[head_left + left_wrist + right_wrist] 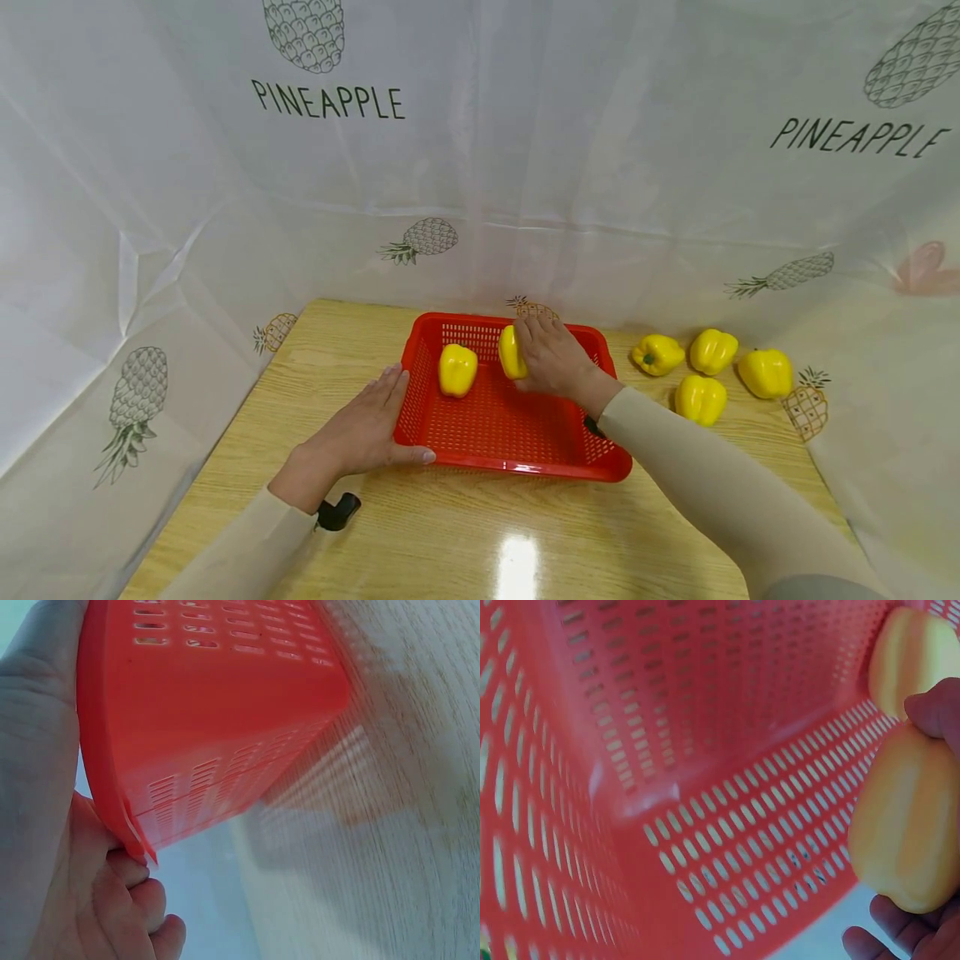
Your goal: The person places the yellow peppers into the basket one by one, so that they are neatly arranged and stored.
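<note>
A red plastic basket (480, 462) with slotted walls stands on the table. My left hand (360, 425) holds its near left corner, thumb along the front rim and fingers against the left side. In the left wrist view, the fingers (146, 896) bend at the basket's rim (101, 750). Inside the basket's far part, my right hand (553, 358) grips a yellow bell pepper (511, 353), its thumb and fingers around it in the right wrist view. To its left, another yellow bell pepper (457, 370) stands in the basket.
Several yellow bell peppers, among them one lying on its side (658, 355) and one nearest my sleeve (701, 400), sit on the wooden table (420, 550) right of the basket. A white sheet (570, 175) printed with pineapples hangs behind and at both sides.
</note>
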{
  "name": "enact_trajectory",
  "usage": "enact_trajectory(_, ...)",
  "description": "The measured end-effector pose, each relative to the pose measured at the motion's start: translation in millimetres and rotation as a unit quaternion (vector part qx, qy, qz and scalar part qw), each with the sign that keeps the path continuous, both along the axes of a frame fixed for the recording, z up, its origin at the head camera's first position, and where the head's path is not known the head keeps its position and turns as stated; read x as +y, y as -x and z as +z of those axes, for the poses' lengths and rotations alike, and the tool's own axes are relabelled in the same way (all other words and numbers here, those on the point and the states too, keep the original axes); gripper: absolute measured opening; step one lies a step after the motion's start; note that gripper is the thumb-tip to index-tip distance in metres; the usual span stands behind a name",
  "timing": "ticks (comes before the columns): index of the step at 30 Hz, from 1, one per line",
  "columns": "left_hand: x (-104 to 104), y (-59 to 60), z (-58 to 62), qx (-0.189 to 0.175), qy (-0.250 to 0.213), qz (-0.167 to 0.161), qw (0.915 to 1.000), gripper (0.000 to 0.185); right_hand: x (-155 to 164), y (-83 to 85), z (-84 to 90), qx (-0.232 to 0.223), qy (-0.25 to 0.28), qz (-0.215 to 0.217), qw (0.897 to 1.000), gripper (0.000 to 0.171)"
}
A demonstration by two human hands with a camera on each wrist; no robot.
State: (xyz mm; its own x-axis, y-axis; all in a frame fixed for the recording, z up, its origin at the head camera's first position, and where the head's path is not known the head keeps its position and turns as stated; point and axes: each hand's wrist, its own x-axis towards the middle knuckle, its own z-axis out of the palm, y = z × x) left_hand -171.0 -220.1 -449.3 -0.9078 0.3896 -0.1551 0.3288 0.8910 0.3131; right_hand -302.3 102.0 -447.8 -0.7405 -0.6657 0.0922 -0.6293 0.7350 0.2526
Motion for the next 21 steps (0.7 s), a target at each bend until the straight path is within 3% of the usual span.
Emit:
enact_trajectory(6, 1.0, 0.6, -0.2, -0.001, 0.0, 0.002, 1.0, 0.14, -3.9, -1.8, -13.0, -0.026, 0.008, 0.002, 1.0, 0.087)
enact_trajectory(13, 0.4, 1.1, -1.7, 0.001, 0.001, 0.004, 1.0, 0.141, -8.3, -1.4, -24.9, -0.052, -0.011, -0.013, 0.999, 0.097)
enact_trajectory(21, 0.4, 1.7, -2.3, 0.002, -0.001, 0.004, 1.0, 0.141, -12.4, -0.9, -36.0, -0.049, -0.019, -0.005, 0.999, 0.089)
